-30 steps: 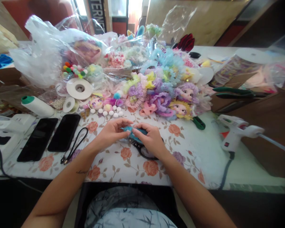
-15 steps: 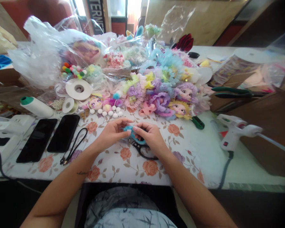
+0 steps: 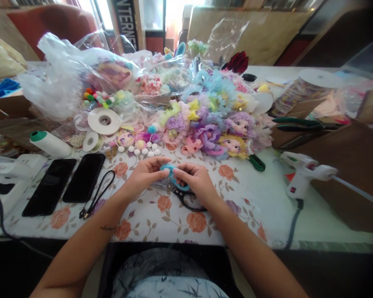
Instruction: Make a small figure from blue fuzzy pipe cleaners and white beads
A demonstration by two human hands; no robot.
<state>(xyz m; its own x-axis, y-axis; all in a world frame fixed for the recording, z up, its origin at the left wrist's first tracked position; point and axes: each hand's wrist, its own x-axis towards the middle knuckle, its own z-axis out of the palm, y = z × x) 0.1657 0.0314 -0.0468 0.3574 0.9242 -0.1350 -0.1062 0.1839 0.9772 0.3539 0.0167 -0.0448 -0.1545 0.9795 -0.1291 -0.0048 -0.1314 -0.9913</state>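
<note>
Over the middle of the flowered tablecloth, my left hand [image 3: 144, 174] and my right hand [image 3: 199, 180] face each other, fingers closed. Between them they pinch a light-blue fuzzy band [image 3: 166, 167], which curves down under the right fingers. Its exact shape is partly hidden by the fingers. Just below the right hand lie black-handled scissors [image 3: 195, 205] on the cloth; that hand covers part of them. A clear, shiny bit of something beside the scissors is too blurred to name.
Beyond my hands is a heap of pastel scrunchies [image 3: 207, 136], doll faces [image 3: 240, 124] and plastic bags [image 3: 54, 78]. Two phones [image 3: 83, 178], a strap [image 3: 104, 190] and a thread cone [image 3: 51, 142] lie left. A hot glue gun [image 3: 300, 176] and cardboard box [image 3: 338, 165] stand right.
The whole view has shifted slightly, with the table lower in the picture. Both hands keep their pinch on the blue band, with only a small shift of the fingers.
</note>
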